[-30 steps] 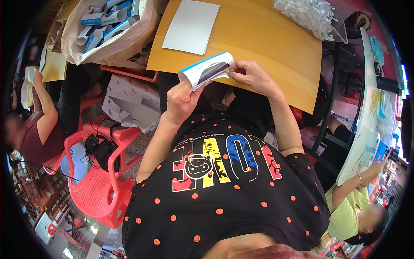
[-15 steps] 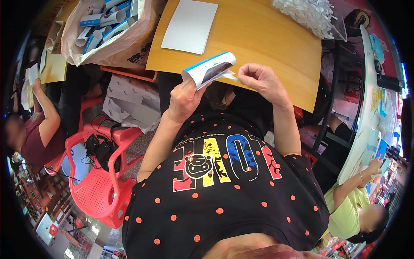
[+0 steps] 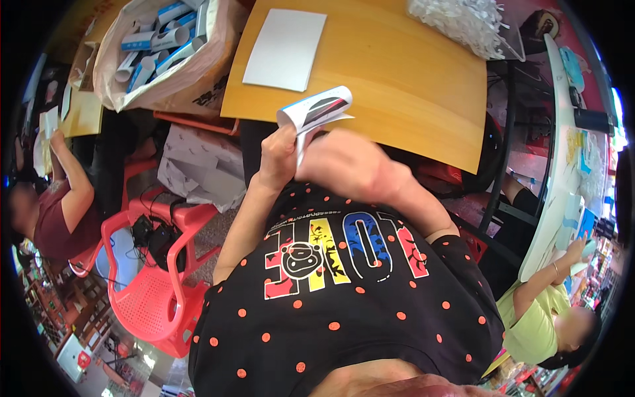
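Fingers of the left hand (image 3: 278,155) are pinching the lower edge of a curled white-and-blue card sleeve (image 3: 316,111), which is sticking up above both hands at the near edge of the wooden table (image 3: 403,73). The right hand (image 3: 344,165) is pressing against it from just beside, blurred, its grip impossible to tell.

White-and-blue folded card (image 3: 316,110); yellow-orange table (image 3: 410,79); red chair (image 3: 152,298).
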A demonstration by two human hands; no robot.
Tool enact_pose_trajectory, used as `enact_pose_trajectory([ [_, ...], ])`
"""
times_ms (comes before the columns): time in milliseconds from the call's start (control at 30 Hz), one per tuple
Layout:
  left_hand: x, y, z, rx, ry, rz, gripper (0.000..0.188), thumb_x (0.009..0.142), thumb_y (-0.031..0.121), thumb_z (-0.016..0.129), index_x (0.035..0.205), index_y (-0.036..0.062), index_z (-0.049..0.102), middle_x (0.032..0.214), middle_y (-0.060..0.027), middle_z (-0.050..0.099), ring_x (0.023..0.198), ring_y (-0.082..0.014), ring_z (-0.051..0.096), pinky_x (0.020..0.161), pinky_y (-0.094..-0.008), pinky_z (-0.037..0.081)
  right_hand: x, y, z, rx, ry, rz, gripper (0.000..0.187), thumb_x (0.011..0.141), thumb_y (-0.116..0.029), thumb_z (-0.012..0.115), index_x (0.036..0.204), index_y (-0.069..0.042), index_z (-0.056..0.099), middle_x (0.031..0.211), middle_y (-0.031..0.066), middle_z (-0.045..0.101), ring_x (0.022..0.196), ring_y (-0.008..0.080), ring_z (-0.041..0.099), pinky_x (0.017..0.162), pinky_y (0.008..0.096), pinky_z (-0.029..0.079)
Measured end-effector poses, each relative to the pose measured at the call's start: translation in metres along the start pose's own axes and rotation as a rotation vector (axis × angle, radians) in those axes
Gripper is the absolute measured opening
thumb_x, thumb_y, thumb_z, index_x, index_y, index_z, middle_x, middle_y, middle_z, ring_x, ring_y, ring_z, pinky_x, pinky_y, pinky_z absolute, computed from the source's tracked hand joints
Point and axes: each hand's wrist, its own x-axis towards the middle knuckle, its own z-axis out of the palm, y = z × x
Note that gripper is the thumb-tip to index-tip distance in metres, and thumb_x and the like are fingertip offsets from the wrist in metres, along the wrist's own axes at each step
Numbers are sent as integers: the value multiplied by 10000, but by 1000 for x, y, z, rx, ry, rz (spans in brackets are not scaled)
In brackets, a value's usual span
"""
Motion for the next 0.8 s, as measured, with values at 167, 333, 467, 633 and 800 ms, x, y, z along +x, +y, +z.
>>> enact_pose_trajectory([
  [167, 8, 12, -4, -45, -22, -164, 217, 845, 36, 666, 1049, -37, 655, 920, -104, 718, 827, -137, 687, 749, -271, 542, 30, -3, -54, 114, 70, 89, 158, 748, 26, 694, 877, -59, 664, 809, 63, 635, 708, 222, 624, 637, 303, 501],
  [333, 13, 24, -10, -650, 104, -509, 223, 924, 48, 554, 1082, -104, 596, 957, -199, 677, 844, -246, 695, 734, -316, 586, 30, 119, -186, -444, 745, 520, 159, 872, -94, 638, 1003, -10, 672, 839, 4, 649, 749, 58, 562, 680, 197, 451],
  [467, 18, 21, -18, -864, 145, -629, 209, 923, 78, 558, 1038, -92, 602, 944, -202, 677, 798, -267, 705, 696, -320, 596, -16, 196, -248, -1169, 393, 607, 222, 895, -140, 623, 1081, -23, 654, 911, 47, 669, 825, 97, 596, 733, 231, 471],
  [633, 21, 20, -23, -935, 264, -644, 205, 910, 90, 557, 1019, -77, 602, 908, -199, 681, 757, -257, 709, 659, -308, 599, -1, 101, -109, -187, 381, 741, 177, 899, -122, 616, 997, 11, 681, 953, 80, 676, 859, 129, 612, 741, 239, 476],
  [800, 32, 19, -20, -914, 270, -660, 205, 906, 91, 556, 1008, -80, 603, 905, -199, 681, 744, -260, 708, 657, -310, 600, -15, 51, -15, 98, 351, 730, 77, 800, -38, 708, 856, -1, 670, 799, 21, 619, 714, 63, 523, 638, 213, 426],
])
